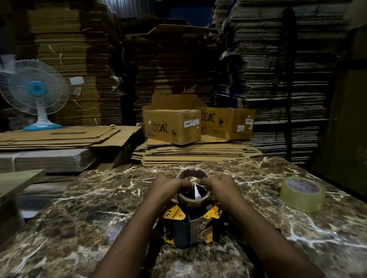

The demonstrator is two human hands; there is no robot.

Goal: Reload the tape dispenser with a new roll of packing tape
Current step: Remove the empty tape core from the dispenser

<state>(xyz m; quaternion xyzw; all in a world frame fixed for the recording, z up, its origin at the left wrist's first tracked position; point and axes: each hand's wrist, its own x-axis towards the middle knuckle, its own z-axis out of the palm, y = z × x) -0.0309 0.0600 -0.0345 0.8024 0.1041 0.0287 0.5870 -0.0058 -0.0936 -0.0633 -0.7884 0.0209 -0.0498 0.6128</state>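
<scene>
At far left, behind the marble-pattern table (75, 210), a white/blue table fan (33, 92) stands on flat cardboard sheets (55, 138). Center: yellow/black tape dispenser (189, 222) sits on the table w/ a near-empty brown tape core (193, 199) on its spindle. Left hand (166, 188) and right hand (221, 190) are both over the core, fingertips meeting at its far rim, pinching a thin strip of tape there; exact grip blurred. Behind, two "boAt" cartons (173, 125) on more flattened boxes. Right: new clear packing tape roll (303, 192) lies flat on the table, well apart from the dispenser, untouched.
</scene>
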